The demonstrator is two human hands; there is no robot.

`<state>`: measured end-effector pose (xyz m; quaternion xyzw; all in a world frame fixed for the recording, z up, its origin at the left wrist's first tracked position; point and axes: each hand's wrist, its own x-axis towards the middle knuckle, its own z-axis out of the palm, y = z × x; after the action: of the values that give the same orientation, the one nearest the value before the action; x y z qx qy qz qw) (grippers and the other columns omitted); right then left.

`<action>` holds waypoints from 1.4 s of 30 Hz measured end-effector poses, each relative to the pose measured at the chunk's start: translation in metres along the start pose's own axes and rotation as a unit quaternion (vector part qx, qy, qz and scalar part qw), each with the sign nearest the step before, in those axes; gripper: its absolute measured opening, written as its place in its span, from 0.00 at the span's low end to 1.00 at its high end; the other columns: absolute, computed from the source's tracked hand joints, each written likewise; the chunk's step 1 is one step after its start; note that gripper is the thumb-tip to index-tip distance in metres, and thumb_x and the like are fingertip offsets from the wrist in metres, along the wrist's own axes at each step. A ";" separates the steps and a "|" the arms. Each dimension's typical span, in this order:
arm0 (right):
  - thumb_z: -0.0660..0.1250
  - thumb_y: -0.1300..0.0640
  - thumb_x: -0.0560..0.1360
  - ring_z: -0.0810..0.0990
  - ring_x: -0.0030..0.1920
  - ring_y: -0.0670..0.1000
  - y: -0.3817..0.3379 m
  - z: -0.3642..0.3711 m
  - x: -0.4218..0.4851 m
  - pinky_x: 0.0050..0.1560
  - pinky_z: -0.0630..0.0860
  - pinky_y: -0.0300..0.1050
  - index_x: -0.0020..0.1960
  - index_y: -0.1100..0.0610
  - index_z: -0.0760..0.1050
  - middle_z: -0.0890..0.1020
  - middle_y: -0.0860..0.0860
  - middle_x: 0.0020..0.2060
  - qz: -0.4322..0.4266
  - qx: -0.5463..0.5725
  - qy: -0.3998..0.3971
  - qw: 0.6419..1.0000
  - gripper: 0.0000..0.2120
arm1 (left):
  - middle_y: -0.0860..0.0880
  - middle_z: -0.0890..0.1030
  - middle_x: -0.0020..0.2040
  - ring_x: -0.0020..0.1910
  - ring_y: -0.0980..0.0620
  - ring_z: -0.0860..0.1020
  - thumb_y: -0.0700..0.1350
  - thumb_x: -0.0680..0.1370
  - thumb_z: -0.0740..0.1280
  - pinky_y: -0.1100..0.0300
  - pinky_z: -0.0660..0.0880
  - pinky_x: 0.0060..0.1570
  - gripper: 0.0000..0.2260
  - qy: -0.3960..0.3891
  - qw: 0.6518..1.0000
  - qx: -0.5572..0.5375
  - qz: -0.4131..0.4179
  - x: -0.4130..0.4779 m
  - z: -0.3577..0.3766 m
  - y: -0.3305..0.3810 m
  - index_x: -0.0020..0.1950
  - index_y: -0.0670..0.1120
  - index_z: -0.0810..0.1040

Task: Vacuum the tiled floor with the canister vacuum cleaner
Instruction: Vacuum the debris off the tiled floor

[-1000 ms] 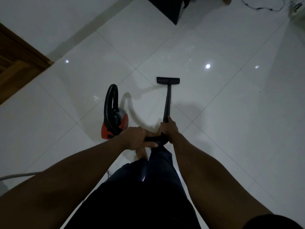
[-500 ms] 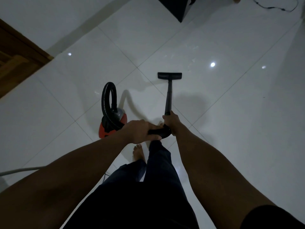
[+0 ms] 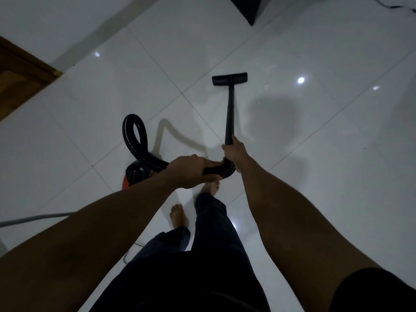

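Only container in my feed is the canister [image 3: 135,174]: red-orange body, black top, parked on the tiled floor [image 3: 337,154] at roughly 8 o'clock from the left hand [image 3: 189,171]. The forearm covers part of it and I can't see inside. The wand [image 3: 230,113] is a straight, smooth black tube whose long axis runs 6 to 12. It points away from the person, with the flat rectangular floor head [image 3: 229,79] at the 12 end, set crosswise 9 to 3 on the tile. The right hand [image 3: 234,154] is wrapped round the wand's near end. The left hand is curled round the ribbed black hose [image 3: 135,140] just at 9 o'clock of it. From there the hose loops out toward 10 o'clock and curls back down to the canister. Tiles are big glossy white squares with thin diagonal grout lines. A grey cord [image 3: 33,218] trails off at 8 o'clock.
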<state>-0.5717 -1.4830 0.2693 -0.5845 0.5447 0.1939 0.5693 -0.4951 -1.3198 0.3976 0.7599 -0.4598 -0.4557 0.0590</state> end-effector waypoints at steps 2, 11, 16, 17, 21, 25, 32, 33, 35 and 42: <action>0.65 0.55 0.80 0.83 0.57 0.62 -0.018 -0.009 0.014 0.57 0.83 0.61 0.82 0.50 0.59 0.80 0.57 0.61 -0.001 -0.015 -0.003 1.000 0.33 | 0.53 0.81 0.44 0.40 0.54 0.77 0.66 0.79 0.58 0.56 0.74 0.43 0.23 0.014 1.000 -0.012 -0.009 0.016 -0.009 0.001 0.74 0.65 0.65; 0.65 0.55 0.80 0.83 0.54 0.58 -0.054 -0.024 0.023 0.57 0.83 0.58 0.80 0.51 0.62 0.80 0.56 0.61 -0.026 -0.053 0.014 0.998 0.30 | 0.53 0.81 0.41 0.36 0.57 0.77 0.68 0.78 0.58 0.56 0.76 0.40 0.24 0.032 0.999 -0.019 -0.031 0.040 -0.030 0.002 0.74 0.66 0.64; 0.63 0.53 0.83 0.79 0.49 0.52 -0.022 -0.014 -0.029 0.49 0.78 0.45 0.83 0.50 0.58 0.78 0.55 0.67 -0.047 -0.039 0.048 0.997 0.29 | 0.53 0.83 0.49 0.44 0.53 0.79 0.64 0.80 0.59 0.53 0.78 0.47 0.22 -0.022 0.999 0.035 -0.002 0.017 -0.011 0.005 0.73 0.63 0.67; 0.62 0.52 0.84 0.79 0.44 0.50 -0.012 -0.011 -0.043 0.44 0.77 0.41 0.83 0.50 0.57 0.78 0.55 0.67 -0.041 -0.029 0.057 0.997 0.30 | 0.53 0.83 0.51 0.45 0.53 0.80 0.63 0.80 0.60 0.54 0.78 0.47 0.22 -0.029 0.998 0.048 0.008 0.009 -0.004 0.006 0.73 0.63 0.67; 0.61 0.52 0.84 0.79 0.33 0.45 0.025 0.002 -0.089 0.24 0.70 0.30 0.83 0.47 0.55 0.79 0.55 0.63 -0.027 0.023 0.090 0.995 0.29 | 0.52 0.82 0.56 0.50 0.51 0.80 0.64 0.79 0.60 0.56 0.75 0.48 0.24 -0.047 0.995 0.085 0.035 -0.023 0.026 0.009 0.75 0.63 0.65; 0.60 0.53 0.85 0.76 0.34 0.45 0.063 0.018 -0.132 0.25 0.70 0.31 0.84 0.48 0.54 0.78 0.54 0.65 -0.012 0.064 0.109 0.992 0.30 | 0.52 0.83 0.49 0.45 0.52 0.80 0.67 0.78 0.59 0.54 0.76 0.47 0.25 -0.061 0.993 0.086 0.051 -0.058 0.054 0.008 0.74 0.64 0.66; 0.60 0.59 0.84 0.74 0.31 0.45 0.124 0.056 -0.197 0.18 0.66 0.31 0.83 0.51 0.57 0.75 0.46 0.37 0.025 0.098 0.128 0.987 0.29 | 0.60 0.82 0.45 0.44 0.58 0.79 0.73 0.73 0.59 0.57 0.77 0.49 0.25 -0.080 0.990 0.077 0.084 -0.121 0.096 0.002 0.70 0.70 0.68; 0.61 0.59 0.83 0.75 0.31 0.45 0.129 0.061 -0.199 0.17 0.66 0.31 0.83 0.51 0.58 0.76 0.47 0.38 0.031 0.104 0.123 0.986 0.29 | 0.61 0.81 0.43 0.42 0.59 0.79 0.72 0.74 0.59 0.58 0.77 0.48 0.25 -0.078 0.990 0.074 0.088 -0.126 0.098 0.003 0.69 0.69 0.69; 0.62 0.56 0.83 0.76 0.33 0.45 0.143 0.073 -0.204 0.17 0.67 0.30 0.82 0.50 0.60 0.80 0.50 0.47 0.047 0.119 0.111 0.986 0.28 | 0.60 0.82 0.42 0.41 0.59 0.79 0.71 0.75 0.60 0.59 0.76 0.46 0.24 -0.084 0.988 0.082 0.095 -0.138 0.106 0.002 0.69 0.68 0.71; 0.63 0.47 0.81 0.84 0.38 0.51 0.170 0.091 -0.202 0.34 0.82 0.42 0.81 0.46 0.61 0.82 0.53 0.58 0.062 0.180 0.101 0.976 0.29 | 0.57 0.81 0.41 0.40 0.58 0.78 0.73 0.73 0.58 0.56 0.77 0.48 0.27 -0.106 0.986 0.096 0.082 -0.149 0.123 0.003 0.71 0.69 0.67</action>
<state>-0.7480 -1.2780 0.3376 -0.4538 0.6608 0.0676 0.5940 -0.6135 -1.1690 0.4232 0.6689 -0.5661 -0.4810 -0.0265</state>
